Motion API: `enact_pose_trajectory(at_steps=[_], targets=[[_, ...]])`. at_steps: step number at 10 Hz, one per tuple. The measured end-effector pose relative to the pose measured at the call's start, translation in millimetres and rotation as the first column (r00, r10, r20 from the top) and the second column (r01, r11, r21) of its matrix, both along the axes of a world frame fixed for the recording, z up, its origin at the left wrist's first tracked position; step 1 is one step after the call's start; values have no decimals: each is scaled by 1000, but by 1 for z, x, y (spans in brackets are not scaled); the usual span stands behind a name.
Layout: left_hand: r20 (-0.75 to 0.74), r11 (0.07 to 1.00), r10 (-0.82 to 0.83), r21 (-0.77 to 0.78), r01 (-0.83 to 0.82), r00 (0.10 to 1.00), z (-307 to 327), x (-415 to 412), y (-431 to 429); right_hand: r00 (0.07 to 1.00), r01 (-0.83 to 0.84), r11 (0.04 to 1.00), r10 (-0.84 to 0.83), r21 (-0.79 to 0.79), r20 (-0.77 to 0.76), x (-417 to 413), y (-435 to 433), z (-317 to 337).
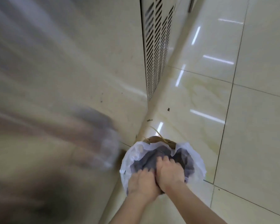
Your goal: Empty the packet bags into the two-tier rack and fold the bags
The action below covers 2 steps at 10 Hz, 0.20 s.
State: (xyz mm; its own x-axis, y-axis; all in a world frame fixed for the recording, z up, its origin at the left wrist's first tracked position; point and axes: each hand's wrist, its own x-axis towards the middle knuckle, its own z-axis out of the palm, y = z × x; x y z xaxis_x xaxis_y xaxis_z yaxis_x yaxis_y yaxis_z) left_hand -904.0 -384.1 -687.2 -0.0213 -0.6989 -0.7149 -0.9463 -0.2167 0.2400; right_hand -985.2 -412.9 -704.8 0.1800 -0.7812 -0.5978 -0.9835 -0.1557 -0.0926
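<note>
A round woven basket [158, 139] lined with a white plastic bag [196, 159] stands on the floor by the wall. Dark grey bag material [186, 160] fills its inside. My left hand [142, 183] and my right hand [168, 173] press side by side down into that dark material, fingers curled into it. Whether they grip a folded bag I cannot tell for sure. The two-tier rack is not in view.
A cream wall panel [71, 78] with a slotted vent grille [157, 50] runs along the left. A large blurred shape [47, 151] fills the lower left, close to the camera. Glossy cream floor tiles [233, 110] spread to the right, with small bits of debris [168, 109].
</note>
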Motion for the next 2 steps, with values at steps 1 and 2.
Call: enact_pose_trajectory(at_steps=[1,2], targets=[[-2,994,-1,-106,1,1000,61,3,-1,989,-4,999,9,-32,147,-14,-4,66],[-31,976,6,-215,-12,999,145,0,5,977,3,990,27,-139,210,-25,-9,145]])
